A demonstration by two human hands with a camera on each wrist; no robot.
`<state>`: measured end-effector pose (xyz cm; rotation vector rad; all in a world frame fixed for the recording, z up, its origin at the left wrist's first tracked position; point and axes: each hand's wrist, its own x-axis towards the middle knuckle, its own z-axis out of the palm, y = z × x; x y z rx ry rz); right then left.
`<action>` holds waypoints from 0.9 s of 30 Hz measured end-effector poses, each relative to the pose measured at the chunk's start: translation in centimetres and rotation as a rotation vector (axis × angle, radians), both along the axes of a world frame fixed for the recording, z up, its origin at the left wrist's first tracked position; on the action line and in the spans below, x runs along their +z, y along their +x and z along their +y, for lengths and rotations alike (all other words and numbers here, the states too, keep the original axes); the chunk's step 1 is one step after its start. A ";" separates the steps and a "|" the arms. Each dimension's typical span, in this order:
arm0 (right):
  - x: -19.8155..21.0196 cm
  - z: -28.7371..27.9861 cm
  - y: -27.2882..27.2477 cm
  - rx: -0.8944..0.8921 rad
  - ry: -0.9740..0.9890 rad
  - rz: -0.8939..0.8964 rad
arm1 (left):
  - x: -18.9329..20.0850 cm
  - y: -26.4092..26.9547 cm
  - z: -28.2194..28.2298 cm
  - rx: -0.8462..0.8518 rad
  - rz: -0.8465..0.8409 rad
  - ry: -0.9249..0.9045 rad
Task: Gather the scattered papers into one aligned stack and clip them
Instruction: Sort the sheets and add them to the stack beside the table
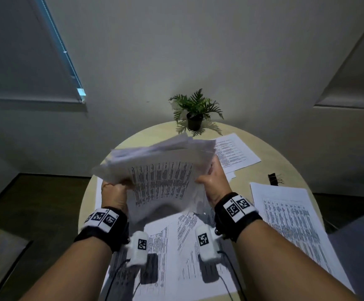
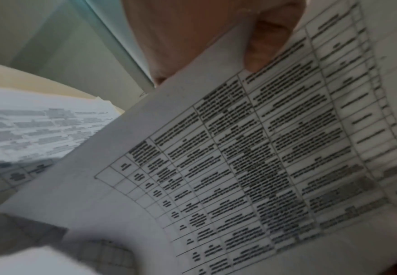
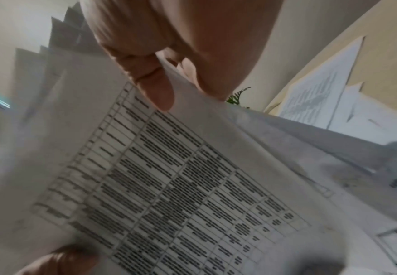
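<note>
While both hands' fingers grip it, the paper stack looks fanned, uneven, table-printed.

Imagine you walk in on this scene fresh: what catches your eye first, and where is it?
First, the fanned, uneven bundle of papers held above the round table, left hand and right hand gripping its sides. Then loose sheets still on the table, a black binder clip at right, and a potted plant at the far edge.

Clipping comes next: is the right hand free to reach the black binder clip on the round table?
Probably not yet: the right hand grips the held paper stack with the left hand. The black binder clip lies uncovered to its right.
</note>
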<state>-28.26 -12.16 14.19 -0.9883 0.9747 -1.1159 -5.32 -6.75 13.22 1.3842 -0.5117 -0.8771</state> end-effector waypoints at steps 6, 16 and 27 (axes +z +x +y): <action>0.5 -0.1 1.3 0.062 0.002 0.081 | 0.4 -0.4 -0.2 0.001 0.045 -0.038; 1.5 -0.1 1.7 -0.098 -0.157 0.102 | 1.6 -2.0 -1.0 -0.141 -0.068 -0.140; 4.7 -1.8 1.9 -0.108 -0.514 0.183 | 0.9 -1.0 -1.1 -0.152 -0.056 -0.141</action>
